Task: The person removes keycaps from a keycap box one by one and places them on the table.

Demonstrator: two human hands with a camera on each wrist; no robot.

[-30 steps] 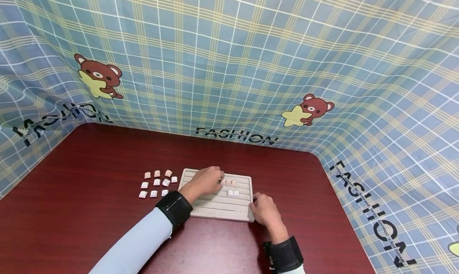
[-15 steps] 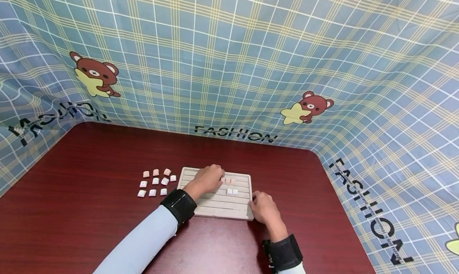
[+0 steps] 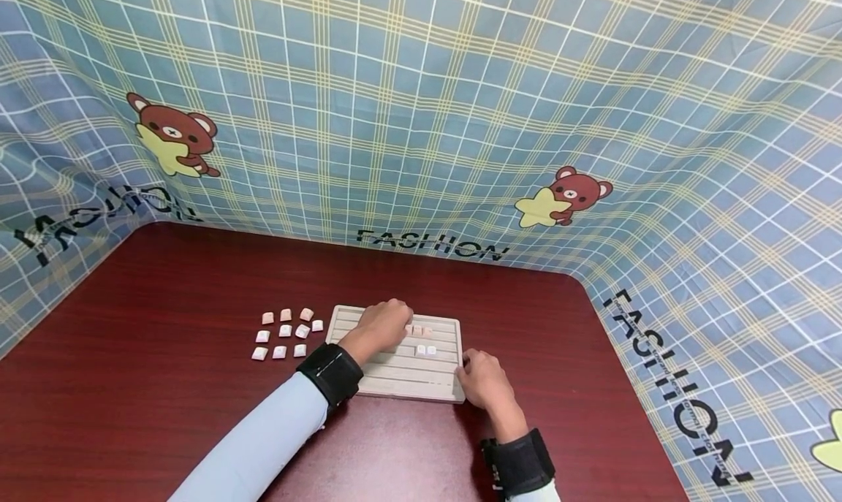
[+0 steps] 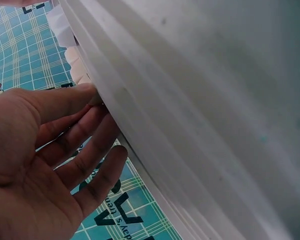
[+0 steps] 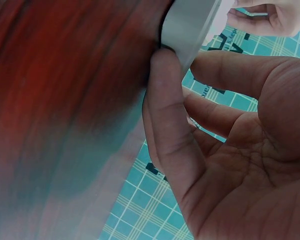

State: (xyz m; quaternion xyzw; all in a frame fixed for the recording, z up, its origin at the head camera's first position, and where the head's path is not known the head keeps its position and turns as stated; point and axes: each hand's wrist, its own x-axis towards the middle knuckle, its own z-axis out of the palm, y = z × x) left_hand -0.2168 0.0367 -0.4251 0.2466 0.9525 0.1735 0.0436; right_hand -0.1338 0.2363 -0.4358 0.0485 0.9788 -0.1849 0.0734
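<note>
A beige grooved tray (image 3: 395, 374) lies on the dark red table (image 3: 164, 385). My left hand (image 3: 384, 325) rests on its upper rows, and its straight fingertips (image 4: 97, 97) touch the tray surface (image 4: 200, 100) beside a short row of pink keycaps (image 3: 419, 331). Two white keycaps (image 3: 426, 351) sit one row lower. My right hand (image 3: 483, 381) is at the tray's front right corner. Its thumb (image 5: 165, 95) presses the tray edge (image 5: 190, 25), with the index finger (image 5: 225, 67) on the other side of the corner.
Several loose pink and white keycaps (image 3: 286, 334) lie in rows on the table left of the tray. A blue plaid cloth with bears (image 3: 572, 195) walls in the table at the back and on both sides.
Both hands stay almost where they were; the left hand shifts very slightly on the tray. The view has tilted a little.
</note>
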